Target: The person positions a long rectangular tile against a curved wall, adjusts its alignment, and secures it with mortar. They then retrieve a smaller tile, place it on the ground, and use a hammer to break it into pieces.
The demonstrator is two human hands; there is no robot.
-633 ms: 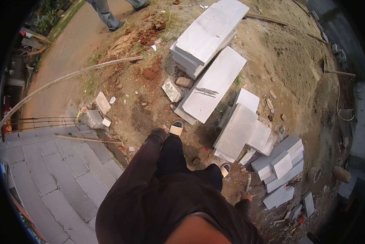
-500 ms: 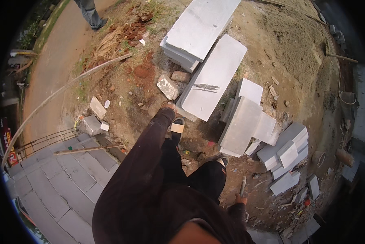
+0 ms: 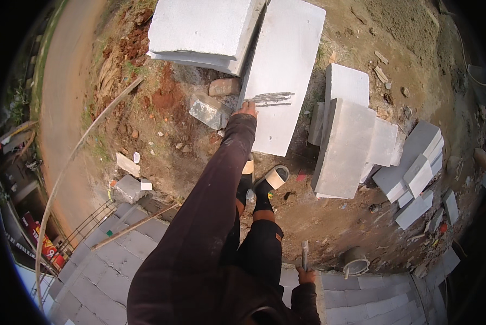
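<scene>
My left hand (image 3: 247,109) reaches far forward to the left edge of a long white block (image 3: 278,59). Its fingers are drawn together at the left end of several thin dark streaks (image 3: 273,98); whether these are marks or loose strips I cannot tell, nor what the fingers hold. My right hand (image 3: 307,275) hangs low near my right side, closed round a short stick-like tool (image 3: 305,254) that points up. Just left of the long block lies a stack of white blocks (image 3: 199,30).
Close by the left hand lie a broken grey block (image 3: 209,110) and a reddish brick (image 3: 224,86). More blocks (image 3: 343,149) stand to the right, beyond them a smaller pile (image 3: 413,168). A bucket (image 3: 355,261) is near the lower right paving. A long pole (image 3: 86,132) crosses the left.
My left hand has moved forward and right onto the long block's edge. My right foot has come in beside the left. The view has shifted, and the bucket now shows beyond the right hand.
</scene>
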